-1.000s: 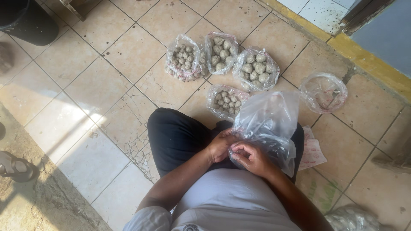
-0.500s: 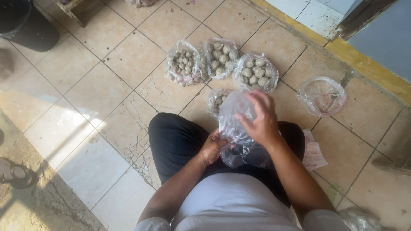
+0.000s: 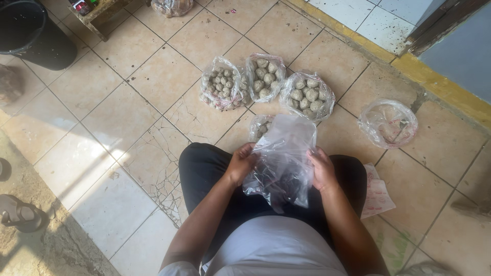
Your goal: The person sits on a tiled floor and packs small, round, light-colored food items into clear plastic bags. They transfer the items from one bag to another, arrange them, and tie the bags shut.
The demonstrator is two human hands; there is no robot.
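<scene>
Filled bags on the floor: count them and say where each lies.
4. Three in a row on the tiles: left bag, middle bag, right bag. A fourth bag lies nearer, partly hidden behind the held plastic bag; more may be hidden.

Clear plastic bag point(image 3: 284, 158): crumpled, thin, translucent, held upright above the lap, its lower end dark and bunched.

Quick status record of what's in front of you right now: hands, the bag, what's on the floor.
left hand: grips left edge of clear plastic bag
right hand: grips right edge of same bag
bag position: held over lap, looks empty
filled bags: three on tiled floor, holding pale round lumps; a fourth partly hidden behind the held bag
loose bag: floor, to the right, near-empty
bucket: dark, top left
</scene>
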